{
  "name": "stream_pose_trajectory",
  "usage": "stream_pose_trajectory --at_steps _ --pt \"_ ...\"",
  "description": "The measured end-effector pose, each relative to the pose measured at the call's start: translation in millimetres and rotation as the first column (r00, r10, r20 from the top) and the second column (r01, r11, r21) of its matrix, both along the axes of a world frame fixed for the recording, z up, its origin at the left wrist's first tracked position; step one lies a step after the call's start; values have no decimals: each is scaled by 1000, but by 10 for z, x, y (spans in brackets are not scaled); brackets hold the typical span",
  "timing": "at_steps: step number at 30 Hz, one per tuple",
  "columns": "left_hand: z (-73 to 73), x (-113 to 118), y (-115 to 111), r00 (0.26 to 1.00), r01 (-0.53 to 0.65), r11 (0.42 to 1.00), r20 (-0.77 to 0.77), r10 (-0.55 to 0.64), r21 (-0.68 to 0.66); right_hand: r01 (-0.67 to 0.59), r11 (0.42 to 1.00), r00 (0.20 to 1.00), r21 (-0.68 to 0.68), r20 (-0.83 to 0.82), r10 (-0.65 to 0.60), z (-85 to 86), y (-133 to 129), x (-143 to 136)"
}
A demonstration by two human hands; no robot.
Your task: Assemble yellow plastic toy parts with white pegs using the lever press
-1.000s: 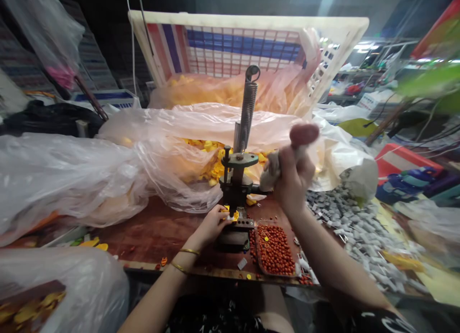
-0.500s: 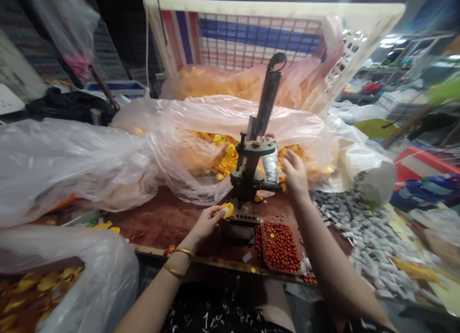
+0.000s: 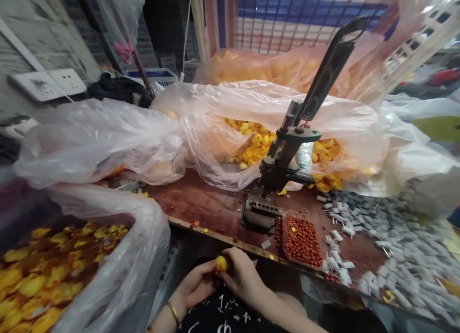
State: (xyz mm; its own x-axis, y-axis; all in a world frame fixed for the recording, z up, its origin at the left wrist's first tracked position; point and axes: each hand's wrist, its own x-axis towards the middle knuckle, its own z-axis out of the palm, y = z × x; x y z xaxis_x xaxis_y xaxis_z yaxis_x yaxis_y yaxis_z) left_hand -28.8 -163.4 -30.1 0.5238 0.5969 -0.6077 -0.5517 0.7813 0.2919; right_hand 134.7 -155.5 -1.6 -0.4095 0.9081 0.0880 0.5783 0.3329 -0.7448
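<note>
Over my lap, in front of the table edge, my left hand and my right hand come together around a small rounded yellow plastic piece. The fingers of both hands close on it and cover part of it. An orange bit shows at its lower side. Beyond them on the table stands a black hand press with a long lever and a metal block with holes at its base. A clear tray of small red-brown beads sits to its right.
Behind the press lies a plastic bag of yellow shells. Many grey-white pieces with thin pins spread over the right side. At lower left, a plastic-lined container holds yellow pieces. A white crate rises behind.
My left hand has drawn back from the press block to my lap with the yellow piece. My right hand has come down from beside the lever to join it. The view has shifted left.
</note>
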Motion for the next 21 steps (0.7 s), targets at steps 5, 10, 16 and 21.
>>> stream_pose_trajectory --at_steps 5,10,16,21 --pt "-293 153 118 982 -188 980 16 189 -67 135 978 952 159 253 -172 -97 107 -132" --pt "-227 253 174 961 -272 960 -27 274 64 170 966 955 196 208 -210 -115 145 -116" --pt "-193 287 178 952 -290 951 -67 299 110 128 970 972 205 169 -164 -215 177 -92" --pt "-180 284 231 952 -244 965 -165 257 96 144 980 970 137 177 -167 -186 225 -93"
